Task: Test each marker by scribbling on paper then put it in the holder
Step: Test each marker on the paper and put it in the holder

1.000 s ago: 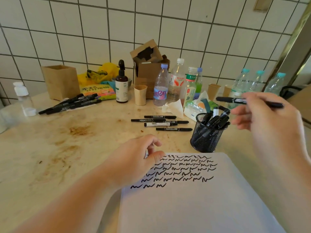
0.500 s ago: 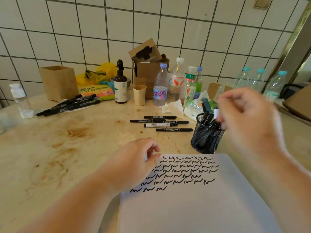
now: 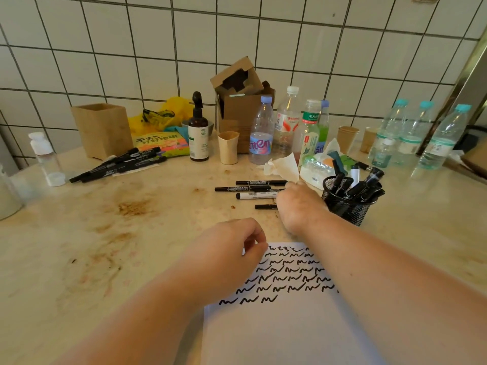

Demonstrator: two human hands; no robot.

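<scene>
Three bottles [image 3: 286, 125] behind loose markers [image 3: 250, 189].

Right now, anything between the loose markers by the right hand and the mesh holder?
Nothing visible blocks it. The four loose markers lie on the counter just left of the mesh holder, with only the right hand between them, reaching onto their right ends. The holder's open top is crowded with markers. The crumpled tissue sits behind.

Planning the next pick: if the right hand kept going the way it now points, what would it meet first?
Probably the loose black markers lying on the beige counter; the right hand already covers their near ends, though contact is hidden.
</scene>
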